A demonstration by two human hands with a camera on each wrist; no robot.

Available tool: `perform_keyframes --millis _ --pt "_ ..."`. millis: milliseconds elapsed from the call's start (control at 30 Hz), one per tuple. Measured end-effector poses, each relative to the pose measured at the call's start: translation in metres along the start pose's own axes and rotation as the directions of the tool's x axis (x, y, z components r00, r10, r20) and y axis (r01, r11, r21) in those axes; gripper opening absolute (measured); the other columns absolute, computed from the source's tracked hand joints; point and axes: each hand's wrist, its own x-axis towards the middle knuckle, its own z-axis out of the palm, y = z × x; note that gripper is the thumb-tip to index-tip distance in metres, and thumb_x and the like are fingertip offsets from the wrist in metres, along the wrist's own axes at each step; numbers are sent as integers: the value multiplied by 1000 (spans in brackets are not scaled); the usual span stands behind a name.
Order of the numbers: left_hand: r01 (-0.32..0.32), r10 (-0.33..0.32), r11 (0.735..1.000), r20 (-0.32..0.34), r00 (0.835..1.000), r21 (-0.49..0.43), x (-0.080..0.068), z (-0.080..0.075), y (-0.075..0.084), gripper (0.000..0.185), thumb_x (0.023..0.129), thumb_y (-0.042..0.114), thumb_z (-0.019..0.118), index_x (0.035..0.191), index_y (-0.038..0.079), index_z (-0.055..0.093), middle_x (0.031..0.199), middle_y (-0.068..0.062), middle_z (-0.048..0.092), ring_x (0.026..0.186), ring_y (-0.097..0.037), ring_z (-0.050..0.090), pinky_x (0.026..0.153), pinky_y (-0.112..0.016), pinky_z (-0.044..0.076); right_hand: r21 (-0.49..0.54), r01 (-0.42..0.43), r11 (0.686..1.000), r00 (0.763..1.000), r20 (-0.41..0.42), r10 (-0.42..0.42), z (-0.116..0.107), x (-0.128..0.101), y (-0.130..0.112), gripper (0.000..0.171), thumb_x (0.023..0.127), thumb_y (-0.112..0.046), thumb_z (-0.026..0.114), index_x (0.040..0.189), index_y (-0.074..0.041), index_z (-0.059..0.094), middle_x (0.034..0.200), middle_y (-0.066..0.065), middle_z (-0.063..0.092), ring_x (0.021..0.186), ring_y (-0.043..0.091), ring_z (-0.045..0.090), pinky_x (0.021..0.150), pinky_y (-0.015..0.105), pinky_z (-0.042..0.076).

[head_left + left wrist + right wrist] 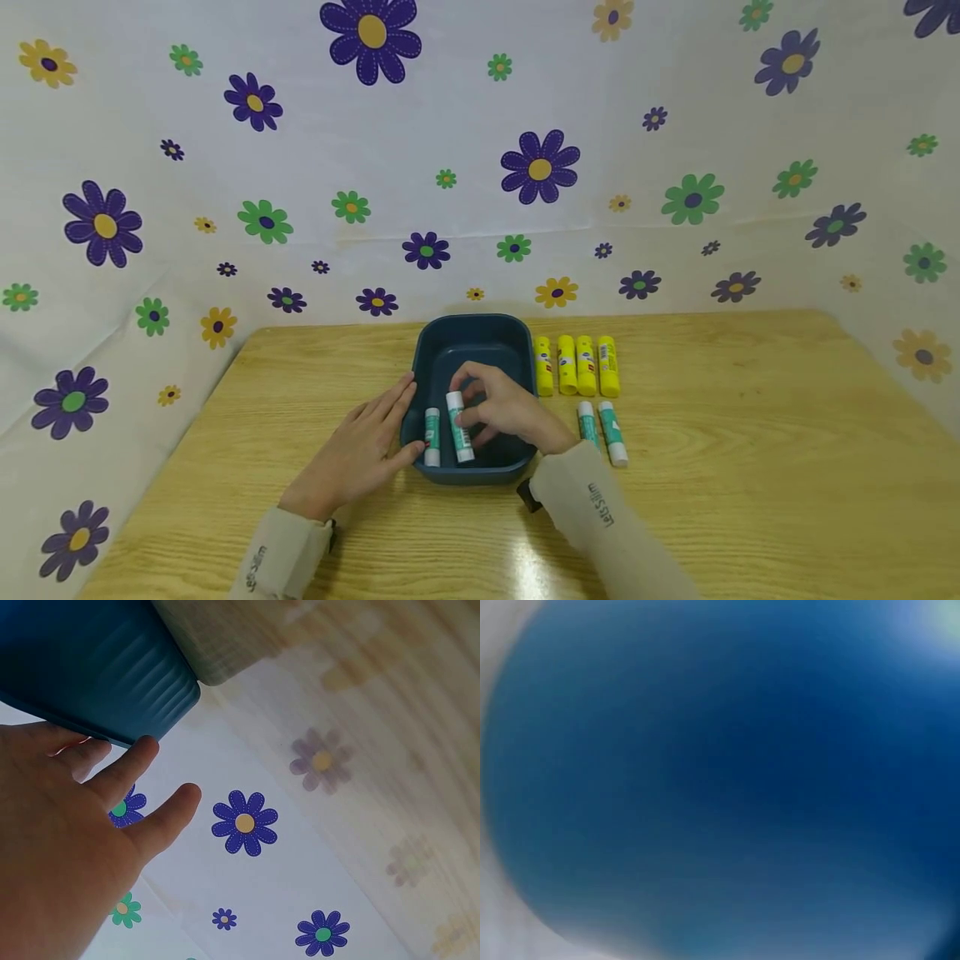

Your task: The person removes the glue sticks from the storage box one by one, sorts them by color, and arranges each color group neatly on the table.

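Observation:
In the head view a dark blue plastic bin (474, 477) stands on the table. My right hand (504, 407) reaches into it and pinches a green-and-white glue stick (459, 429), tilted slightly. Left of that, another green-and-white glue stick (432, 437) lies inside along the left wall. My left hand (362, 457) rests with extended fingers against the bin's left side. The left wrist view has its fingertips at the rim of the bin (90, 667). A blurred blue surface (720, 780) fills most of the right wrist view, so my right fingers are hidden there.
Several yellow glue sticks (587, 367) are lined up just right of the bin. Nearer me lie two more green-and-white glue sticks, one (613, 433) in full sight and one (588, 423) partly behind my right forearm. A flowered cloth (450, 200) hangs behind the wooden table (750, 458).

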Motion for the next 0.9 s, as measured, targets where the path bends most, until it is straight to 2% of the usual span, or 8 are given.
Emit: perform_keyframes --millis 267,533,900 --pt "11 -11 1000 8 1000 -6 0 0 0 75 91 54 39 147 9 16 152 -2 10 134 -24 22 103 -52 25 -22 22 1000 999 -27 -22 -12 -11 -20 31 81 9 60 109 1 50 101 23 52 77 30 60 60 47 53" --pt "0 0 1000 2 1000 7 0 1 0 76 91 57 36 147 9 16 152 -2 11 135 -24 22 103 -51 25 -41 57 998 997 -50 -59 -24 -12 -15 31 82 6 61 110 -2 51 101 21 51 77 28 60 58 43 54" --pt "4 -4 1000 -9 1000 2 0 1 0 76 91 54 40 147 9 17 152 -1 11 134 -24 23 103 -51 26 -49 46 998 996 -74 -49 -41 -23 -19 33 82 6 60 111 -4 50 103 20 50 80 30 58 60 41 54"
